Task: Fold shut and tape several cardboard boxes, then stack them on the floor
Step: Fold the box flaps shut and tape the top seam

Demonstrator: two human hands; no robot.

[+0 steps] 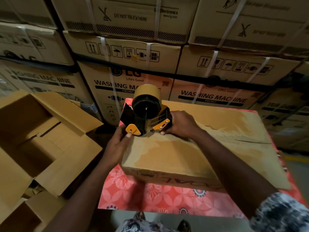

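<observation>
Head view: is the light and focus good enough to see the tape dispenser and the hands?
Head view: dim, warm light; the tape dispenser, left hand and right hand read clearly at centre; wide-angle bending curves the stacked cartons behind; edges are soft, with the open box at left blurred; no glare.

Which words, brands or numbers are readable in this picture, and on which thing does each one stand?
"DO NOT TRUCK HERE": top brown strapped cardboard carton.
"LG", "Life's Good", "WASHING MA" (rest hidden), "FRONT": lower middle brown carton.
"WASHING MACHINE", "FRONT": lower right brown carton.
"4": sign row, second-tier carton.
Closed brown box print, yellow tape dispenser label: unreadable.
</observation>
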